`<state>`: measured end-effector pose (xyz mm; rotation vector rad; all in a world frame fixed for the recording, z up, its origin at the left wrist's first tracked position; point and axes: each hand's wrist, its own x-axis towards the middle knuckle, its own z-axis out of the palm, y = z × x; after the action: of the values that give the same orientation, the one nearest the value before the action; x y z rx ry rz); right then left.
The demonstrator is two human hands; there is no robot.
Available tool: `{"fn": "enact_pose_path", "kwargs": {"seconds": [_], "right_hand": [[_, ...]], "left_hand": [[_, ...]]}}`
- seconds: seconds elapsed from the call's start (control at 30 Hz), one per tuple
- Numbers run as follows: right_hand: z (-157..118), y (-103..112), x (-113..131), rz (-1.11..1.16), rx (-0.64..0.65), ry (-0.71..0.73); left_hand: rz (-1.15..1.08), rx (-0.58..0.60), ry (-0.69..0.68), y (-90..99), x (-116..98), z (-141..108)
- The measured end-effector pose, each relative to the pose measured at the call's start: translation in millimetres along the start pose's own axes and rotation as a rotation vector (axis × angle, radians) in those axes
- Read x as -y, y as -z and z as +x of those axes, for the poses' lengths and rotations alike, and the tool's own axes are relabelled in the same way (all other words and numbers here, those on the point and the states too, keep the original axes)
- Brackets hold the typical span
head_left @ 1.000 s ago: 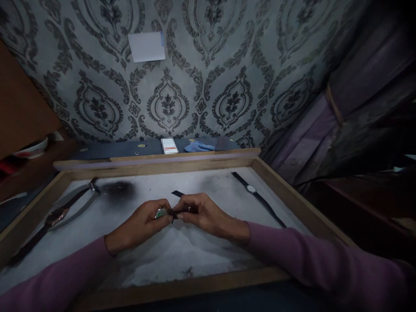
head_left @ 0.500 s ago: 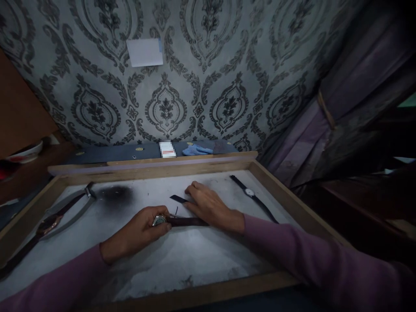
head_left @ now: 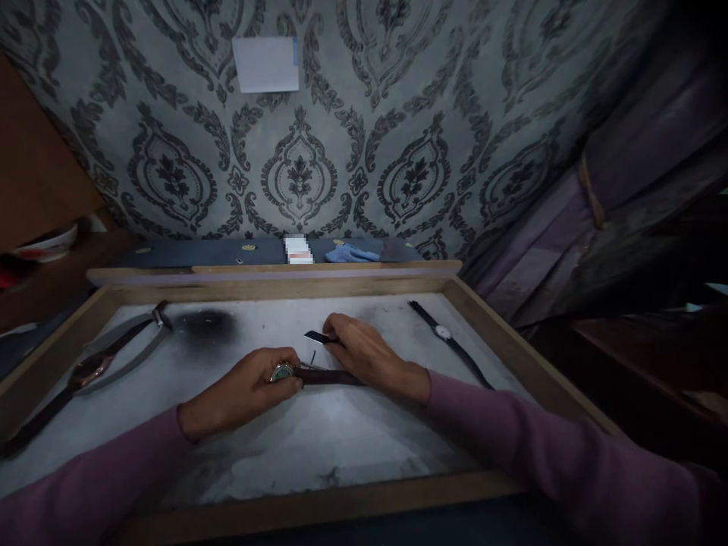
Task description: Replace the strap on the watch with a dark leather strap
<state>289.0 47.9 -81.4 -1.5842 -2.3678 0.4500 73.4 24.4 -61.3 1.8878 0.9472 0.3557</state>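
Damask wallpaper behind, wooden tray (head_left: 489, 318) with a grey liner filled mid-frame. Far left lay a brown-strap watch (head_left: 85, 373). At centre my left hand (head_left: 250, 390) pinched the watch case (head_left: 281, 372), pinning it flat, its strap (head_left: 330, 377) trailing right. My right hand (head_left: 369, 356) gripped a loose strap piece (head_left: 316, 337) by its end. Upper right lay a black watch (head_left: 444, 332), untouched.

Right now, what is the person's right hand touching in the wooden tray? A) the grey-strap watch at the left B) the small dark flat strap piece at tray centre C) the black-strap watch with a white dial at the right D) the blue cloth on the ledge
B: the right hand has its fingertips on the small dark flat strap piece; the black-strap watch with a white dial lies apart.
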Motion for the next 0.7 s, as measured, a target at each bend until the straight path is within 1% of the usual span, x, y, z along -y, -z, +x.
{"fn": "enact_pose_path", "kwargs": {"seconds": [0.2, 0.43, 0.53, 0.6, 0.67, 0.7], "right_hand": [[1, -1, -6, 0.036, -0.002, 0.032], [2, -6, -7, 0.091, -0.026, 0.058], [-1, -6, -7, 0.170, -0.048, 0.089], [-6, -3, -4, 0.269, -0.093, 0.152], [-12, 2, 1, 0.333, -0.145, 0.265], [-15, 4, 4, 0.330, -0.162, 0.331]], "left_hand": [[-0.009, 0.006, 0.027, 0.1, 2, 1], [0.002, -0.007, -0.006, -0.4, 4, 2], [0.004, -0.012, -0.015, -0.5, 5, 2], [-0.004, -0.006, -0.007, -0.1, 5, 1], [-0.010, -0.004, 0.006, 0.5, 5, 1], [-0.020, -0.006, 0.007, 0.8, 5, 1]]}}
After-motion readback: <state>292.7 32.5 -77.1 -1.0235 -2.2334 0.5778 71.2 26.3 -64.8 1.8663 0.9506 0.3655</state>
